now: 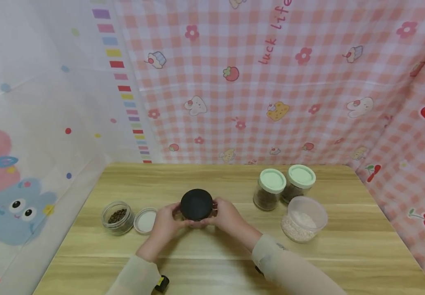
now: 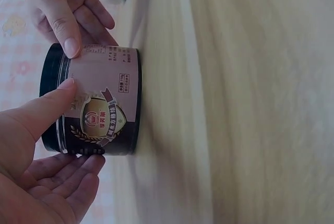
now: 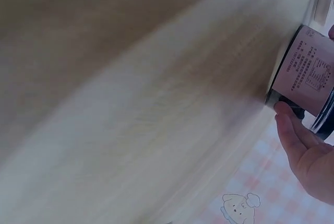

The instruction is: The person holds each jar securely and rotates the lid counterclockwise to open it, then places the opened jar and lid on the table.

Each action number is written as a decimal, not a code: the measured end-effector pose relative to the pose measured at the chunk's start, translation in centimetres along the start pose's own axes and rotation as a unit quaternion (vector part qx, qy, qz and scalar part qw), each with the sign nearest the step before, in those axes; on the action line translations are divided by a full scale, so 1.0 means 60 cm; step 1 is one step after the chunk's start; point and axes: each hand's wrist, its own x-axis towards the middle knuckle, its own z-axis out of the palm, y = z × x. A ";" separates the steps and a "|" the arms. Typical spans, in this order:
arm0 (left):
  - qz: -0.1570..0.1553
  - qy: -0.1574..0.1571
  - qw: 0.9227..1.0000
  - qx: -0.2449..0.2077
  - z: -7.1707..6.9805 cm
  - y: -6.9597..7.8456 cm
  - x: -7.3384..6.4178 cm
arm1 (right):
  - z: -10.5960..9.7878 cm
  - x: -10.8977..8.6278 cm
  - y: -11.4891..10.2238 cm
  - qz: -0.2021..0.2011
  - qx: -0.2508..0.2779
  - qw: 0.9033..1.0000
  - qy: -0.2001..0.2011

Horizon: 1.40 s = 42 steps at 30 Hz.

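A round jar with a black lid [image 1: 196, 204] stands at the middle of the table between both hands. Its pink and dark label [image 2: 99, 98] shows in the left wrist view. My left hand [image 1: 167, 224] grips the jar from the left, with the thumb on the front just below the lid and the fingers around the side. From the right, my right hand [image 1: 228, 215] holds it likewise, thumb near the lid's lower edge. In the right wrist view the right hand's fingers [image 3: 300, 135] lie along the jar's side, and part of the jar runs out of the frame.
On the left stand an open glass jar [image 1: 117, 218] of brown pellets and a white-centred lid [image 1: 146, 221]. To the right are two jars with mint-green lids [image 1: 272, 180] and a clear tub [image 1: 303, 219] of pale flakes. A checked cloth [image 1: 234, 90] hangs behind the table.
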 end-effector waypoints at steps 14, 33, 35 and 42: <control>0.046 -0.031 0.998 -0.006 0.023 0.017 -0.027 | -0.012 -0.056 0.029 -0.002 -0.011 1.000 0.022; 0.086 -0.073 0.993 -0.018 0.048 0.042 -0.042 | -0.043 -0.109 0.066 -0.002 0.010 1.000 0.027; 0.089 -0.076 0.993 -0.019 0.051 0.044 -0.044 | -0.046 -0.113 0.069 -0.003 0.006 1.000 0.030; 0.097 -0.082 0.992 -0.012 0.062 0.056 -0.056 | -0.055 -0.126 0.082 -0.003 0.014 0.999 0.030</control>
